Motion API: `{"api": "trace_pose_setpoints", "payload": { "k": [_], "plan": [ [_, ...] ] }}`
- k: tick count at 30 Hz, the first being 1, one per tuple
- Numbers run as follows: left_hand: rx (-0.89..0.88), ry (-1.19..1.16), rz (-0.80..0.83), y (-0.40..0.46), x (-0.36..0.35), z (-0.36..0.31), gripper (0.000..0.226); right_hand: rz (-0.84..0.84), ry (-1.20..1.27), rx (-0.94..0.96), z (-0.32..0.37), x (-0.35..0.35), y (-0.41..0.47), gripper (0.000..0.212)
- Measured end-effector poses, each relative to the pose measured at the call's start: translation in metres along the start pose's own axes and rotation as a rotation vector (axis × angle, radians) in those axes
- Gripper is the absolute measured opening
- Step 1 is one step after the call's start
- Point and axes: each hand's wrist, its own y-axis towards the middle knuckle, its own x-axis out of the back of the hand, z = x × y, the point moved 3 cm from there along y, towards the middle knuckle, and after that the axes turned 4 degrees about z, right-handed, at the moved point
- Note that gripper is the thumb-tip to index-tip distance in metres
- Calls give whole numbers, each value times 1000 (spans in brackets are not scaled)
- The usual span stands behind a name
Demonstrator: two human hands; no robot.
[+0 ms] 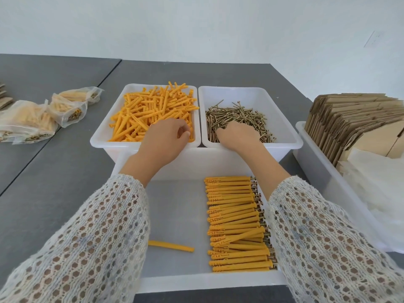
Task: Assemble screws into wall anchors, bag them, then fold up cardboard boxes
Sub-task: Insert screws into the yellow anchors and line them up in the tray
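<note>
A white bin holds a loose heap of yellow wall anchors. My left hand reaches into its near right corner, thumb and curled fingers pinching at an anchor in the heap. Beside it a second white bin holds brass screws. My right hand lies palm down on them, its fingertips buried in the pile. In the front tray a neat row of anchors with screws in them lies at the right, and one single anchor at the left.
Filled clear bags of anchors lie on the grey table at the far left. A long white bin at the right holds flat cardboard boxes standing on edge and a stack of clear plastic bags.
</note>
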Motion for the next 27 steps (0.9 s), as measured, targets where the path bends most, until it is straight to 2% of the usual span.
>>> {"api": "trace_pose_setpoints", "payload": {
  "k": [3,5,10,12,16,21,27],
  "plan": [
    [-33,-25,-16,-1,-1,-1,18,-153,22,31,0,1,-2,32],
    [-7,52,-28,0,-3,0,22,-255,14,51,1,3,-3,32],
    [241,320,-64,-3,-3,4,29,-385,68,47,4,5,-4,10],
    [259,294,-68,-3,-1,5,28,-422,103,47,4,7,-6,2],
    [232,112,-89,-2,4,8,22,-526,155,119,6,13,-11,23],
    [150,12,-145,-2,5,8,21,-528,588,344,11,20,-16,19],
    [-13,13,-129,2,4,-4,35,-559,1027,267,13,24,-19,21]
  ]
}}
